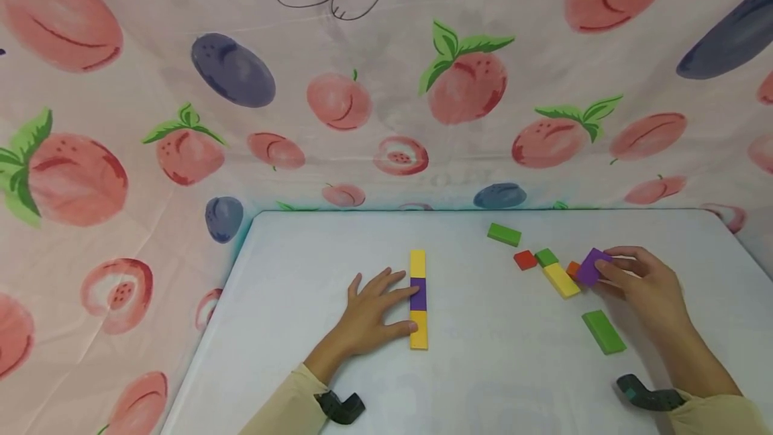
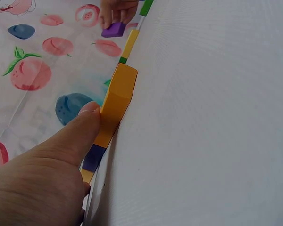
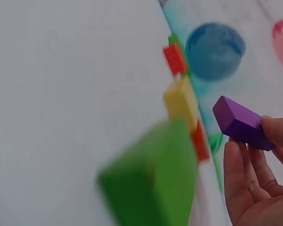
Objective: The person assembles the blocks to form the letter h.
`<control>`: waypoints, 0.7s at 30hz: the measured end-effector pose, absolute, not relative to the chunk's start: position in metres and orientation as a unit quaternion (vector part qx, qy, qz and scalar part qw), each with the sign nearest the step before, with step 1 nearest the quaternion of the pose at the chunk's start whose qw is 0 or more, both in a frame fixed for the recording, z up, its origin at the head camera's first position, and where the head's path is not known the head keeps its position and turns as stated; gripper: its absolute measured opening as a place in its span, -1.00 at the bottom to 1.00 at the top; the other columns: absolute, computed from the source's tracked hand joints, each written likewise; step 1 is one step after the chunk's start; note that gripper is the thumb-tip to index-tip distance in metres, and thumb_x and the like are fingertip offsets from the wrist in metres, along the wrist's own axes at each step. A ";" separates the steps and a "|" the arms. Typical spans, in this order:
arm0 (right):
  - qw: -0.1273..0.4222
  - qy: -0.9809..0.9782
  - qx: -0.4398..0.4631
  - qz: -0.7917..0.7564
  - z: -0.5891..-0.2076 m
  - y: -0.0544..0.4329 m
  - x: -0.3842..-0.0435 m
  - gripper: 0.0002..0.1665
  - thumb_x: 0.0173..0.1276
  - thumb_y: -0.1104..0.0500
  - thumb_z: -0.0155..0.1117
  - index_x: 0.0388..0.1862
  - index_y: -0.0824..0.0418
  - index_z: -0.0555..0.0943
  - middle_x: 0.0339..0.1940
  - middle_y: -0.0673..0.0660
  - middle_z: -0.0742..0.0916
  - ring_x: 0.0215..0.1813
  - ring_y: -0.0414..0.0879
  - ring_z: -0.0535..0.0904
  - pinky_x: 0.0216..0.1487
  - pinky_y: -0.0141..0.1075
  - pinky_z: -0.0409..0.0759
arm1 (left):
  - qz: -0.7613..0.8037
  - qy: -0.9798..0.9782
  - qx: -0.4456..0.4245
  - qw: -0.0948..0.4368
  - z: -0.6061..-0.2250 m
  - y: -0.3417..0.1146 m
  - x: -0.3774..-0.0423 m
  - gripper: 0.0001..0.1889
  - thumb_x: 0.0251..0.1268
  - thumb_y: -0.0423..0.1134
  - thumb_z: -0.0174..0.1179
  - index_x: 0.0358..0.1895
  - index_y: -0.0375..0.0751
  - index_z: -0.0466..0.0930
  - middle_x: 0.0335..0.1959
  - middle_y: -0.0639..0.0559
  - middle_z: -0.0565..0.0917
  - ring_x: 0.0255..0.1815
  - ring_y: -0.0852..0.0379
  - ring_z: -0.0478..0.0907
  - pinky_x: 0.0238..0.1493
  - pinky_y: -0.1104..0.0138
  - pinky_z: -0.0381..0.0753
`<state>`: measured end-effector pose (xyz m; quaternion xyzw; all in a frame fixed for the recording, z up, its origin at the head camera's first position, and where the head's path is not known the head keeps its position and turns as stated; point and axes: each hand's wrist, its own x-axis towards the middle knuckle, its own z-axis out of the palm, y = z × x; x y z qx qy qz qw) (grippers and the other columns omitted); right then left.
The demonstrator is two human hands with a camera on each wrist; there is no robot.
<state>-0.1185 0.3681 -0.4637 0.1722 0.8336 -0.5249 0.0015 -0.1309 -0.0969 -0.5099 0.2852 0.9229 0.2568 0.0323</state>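
Observation:
Three blocks stand end to end in a straight column: a yellow block (image 1: 418, 264), a purple block (image 1: 418, 302) and a second yellow block (image 1: 419, 340). Spread beside them, my left hand (image 1: 370, 316) has its thumb at the nearer yellow block and its index finger on the purple one. The left wrist view shows the thumb (image 2: 80, 126) against that yellow block's side. My right hand (image 1: 655, 291) pinches another purple block (image 1: 590, 267) between thumb and fingers. In the right wrist view this purple block (image 3: 240, 123) is held up, tilted, off the table.
Near the right hand lie a yellow block (image 1: 561, 280), a small green block (image 1: 546, 258), a red block (image 1: 525, 260) and a partly covered orange block (image 1: 572, 270). Green blocks lie farther back (image 1: 504, 234) and nearer (image 1: 604, 332). A fruit-print cloth (image 1: 374, 39) hangs behind the white table (image 1: 483, 381).

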 end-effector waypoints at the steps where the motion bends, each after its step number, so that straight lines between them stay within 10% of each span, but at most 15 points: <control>1: -0.004 0.830 0.164 -0.533 -0.461 0.362 -0.120 -0.51 0.48 -0.14 0.27 0.25 0.04 0.46 -0.02 -0.15 0.55 -0.16 -0.54 0.59 -0.18 -0.51 0.70 | 0.257 0.923 0.285 0.033 -0.510 -0.097 -0.131 -0.35 0.30 0.35 0.22 0.44 0.36 0.45 0.60 0.12 0.31 0.69 -0.06 0.04 0.52 -0.36 -0.30; 21: 0.111 0.710 0.028 -0.695 -0.456 0.239 -0.185 -0.59 0.49 0.18 0.30 0.22 0.27 0.46 -0.05 0.04 0.62 -0.09 -0.22 0.71 -0.01 -0.24 0.75 | 0.256 0.924 0.281 0.035 -0.508 -0.096 -0.131 -0.35 0.29 0.37 0.22 0.44 0.38 0.45 0.59 0.12 0.31 0.69 -0.04 0.05 0.53 -0.36 -0.30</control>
